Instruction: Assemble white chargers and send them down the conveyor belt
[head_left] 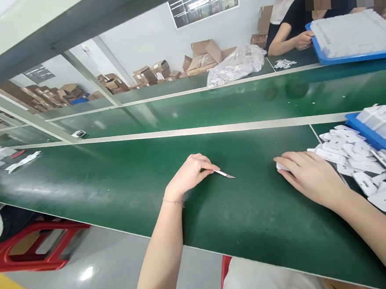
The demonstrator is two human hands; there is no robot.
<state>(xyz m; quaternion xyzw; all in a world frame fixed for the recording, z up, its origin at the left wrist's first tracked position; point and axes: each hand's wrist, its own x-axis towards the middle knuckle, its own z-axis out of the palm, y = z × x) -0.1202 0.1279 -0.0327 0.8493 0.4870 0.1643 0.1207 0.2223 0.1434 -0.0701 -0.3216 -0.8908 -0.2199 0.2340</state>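
Observation:
My left hand (196,170) is over the middle of the green table, its fingers pinched on a craft knife (224,174) with a white handle. The knife's pointed blade is directed to the right. To its right, my right hand (305,172) is palm down with its fingers together over a small white piece (282,166). Only the edge of that piece shows past the fingertips. A pile of flat white plastic parts (358,150), some with slots, lies just beyond and to the right of my right hand.
A blue tray (353,119) of white pieces stands behind the pile. Across the bench, a person in a black sleeve holds a blue tray (362,57). A clear plastic bag (236,64) and cardboard boxes (203,60) are at the back. A red stool (45,260) is lower left.

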